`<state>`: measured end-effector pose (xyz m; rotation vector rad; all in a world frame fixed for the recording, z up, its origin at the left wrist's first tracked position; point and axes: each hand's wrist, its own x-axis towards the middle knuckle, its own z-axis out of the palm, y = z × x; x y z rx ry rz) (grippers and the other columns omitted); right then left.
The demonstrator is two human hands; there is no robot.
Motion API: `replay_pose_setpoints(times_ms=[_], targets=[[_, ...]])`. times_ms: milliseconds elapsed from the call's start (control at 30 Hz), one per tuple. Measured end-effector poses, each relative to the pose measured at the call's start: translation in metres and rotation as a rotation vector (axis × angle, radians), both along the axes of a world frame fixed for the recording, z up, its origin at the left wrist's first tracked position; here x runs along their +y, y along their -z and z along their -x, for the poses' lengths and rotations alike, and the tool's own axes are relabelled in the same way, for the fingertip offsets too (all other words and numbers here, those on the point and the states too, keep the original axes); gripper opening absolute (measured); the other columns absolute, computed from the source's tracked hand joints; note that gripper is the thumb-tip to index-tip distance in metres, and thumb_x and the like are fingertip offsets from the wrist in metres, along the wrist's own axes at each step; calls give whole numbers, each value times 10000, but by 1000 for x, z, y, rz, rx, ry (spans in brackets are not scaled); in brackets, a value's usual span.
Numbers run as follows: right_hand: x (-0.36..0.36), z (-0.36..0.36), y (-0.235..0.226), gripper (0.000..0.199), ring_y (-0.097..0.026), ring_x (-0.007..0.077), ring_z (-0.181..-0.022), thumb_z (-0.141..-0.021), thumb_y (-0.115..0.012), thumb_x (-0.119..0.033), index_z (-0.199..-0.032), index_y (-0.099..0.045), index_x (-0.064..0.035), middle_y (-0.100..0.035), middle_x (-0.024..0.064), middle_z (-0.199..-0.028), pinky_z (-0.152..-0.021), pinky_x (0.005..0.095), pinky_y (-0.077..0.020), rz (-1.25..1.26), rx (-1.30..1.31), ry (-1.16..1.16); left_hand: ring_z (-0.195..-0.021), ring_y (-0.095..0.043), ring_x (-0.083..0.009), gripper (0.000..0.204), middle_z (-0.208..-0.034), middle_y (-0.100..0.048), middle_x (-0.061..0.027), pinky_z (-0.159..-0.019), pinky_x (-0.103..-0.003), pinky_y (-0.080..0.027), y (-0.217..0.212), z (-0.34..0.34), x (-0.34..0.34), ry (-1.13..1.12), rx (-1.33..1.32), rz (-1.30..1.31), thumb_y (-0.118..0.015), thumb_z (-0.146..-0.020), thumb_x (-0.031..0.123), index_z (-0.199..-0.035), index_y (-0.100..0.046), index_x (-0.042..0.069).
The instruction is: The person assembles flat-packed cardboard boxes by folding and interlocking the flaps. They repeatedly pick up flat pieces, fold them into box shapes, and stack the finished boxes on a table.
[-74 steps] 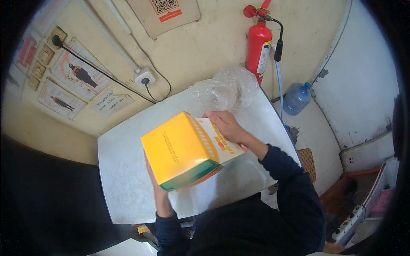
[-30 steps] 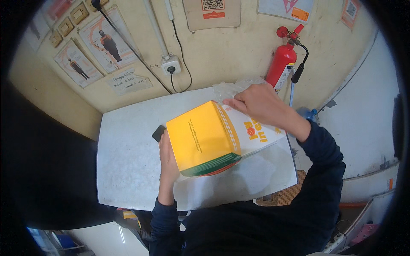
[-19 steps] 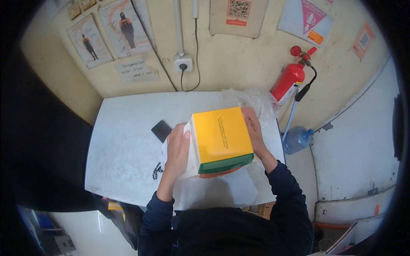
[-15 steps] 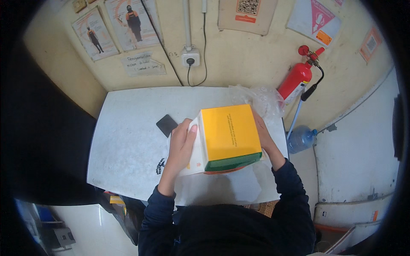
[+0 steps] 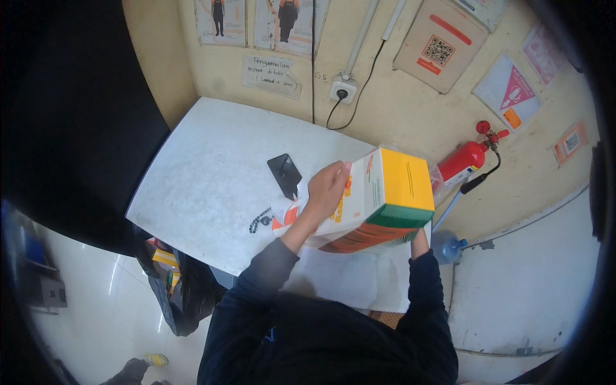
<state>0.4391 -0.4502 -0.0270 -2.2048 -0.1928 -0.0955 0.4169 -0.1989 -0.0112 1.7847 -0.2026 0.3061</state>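
— How was the box (image 5: pixel 378 202) held?
— Tilted above the table's (image 5: pixel 205 173) right edge: left hand (image 5: pixel 326 190) flat on its white side, right hand (image 5: pixel 419 236) hidden beneath, fingers' state untellable.
— Its look?
— Smooth cardboard, yellow top, green band.

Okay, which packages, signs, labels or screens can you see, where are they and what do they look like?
Box: between both hands above the table, yellow, white, green.
Phone: flat on table, dark screen.
Triangle sign: wall, upper right, pink-red.
Code placard: wall, brown card.
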Motion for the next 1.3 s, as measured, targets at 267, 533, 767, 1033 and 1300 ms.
replay_pose_setpoints(times_ms=[267, 533, 767, 1033, 1300], targets=[[-17, 27, -127, 425, -500, 240, -1107, -959, -384, -356, -1201, -565, -57, -560, 154, -1190, -962, 336, -349, 306, -326, 211, -910, -532, -342, 255, -901, -598, -151, -826, -407, -404, -37, 6, 33, -134, -261, -186, -543, -872, 250, -984, -546, 21], [90, 98, -192, 426, -386, 284, -1273, -910, -468, -398, -1247, -544, -148, -472, 124, -1328, -1049, 363, -287, 709, -468, -9, -1195, -429, -331, 331, -1185, -537, -157, -1012, -401, -315, -105, 80, 111, -107, -523, -378, -562, -863, 196, -1157, -532, 49], [87, 69, -146, 422, -396, 272, -1260, -929, -454, -310, -1265, -503, -59, -464, 137, -1327, -1065, 348, -272, 564, -392, -143, -1069, -530, -301, 310, -1098, -586, -157, -910, -362, -397, 14, 223, 276, -270, 21, -215, -569, -864, 225, -1114, -567, 43], [251, 137, -113, 307, -505, 270, -1131, -896, -510, -114, -1181, -536, -4, -526, 132, -1244, -1003, 378, -343, 175, -582, -79, -944, -585, -354, 255, -1017, -609, -194, -824, -430, -452, 223, 428, 366, -718, 698, -212, -546, -850, 168, -1058, -577, 23], [522, 266, 152, 479, -455, 348, -1117, -790, -591, -127, -1233, -420, -61, -477, 161, -1199, -867, 418, -445, 628, -22, -918, -988, -527, -346, 243, -985, -577, -173, -865, -416, -424, 224, 395, 339, -434, 287, -392, -584, -749, 48, -990, -580, 19]])
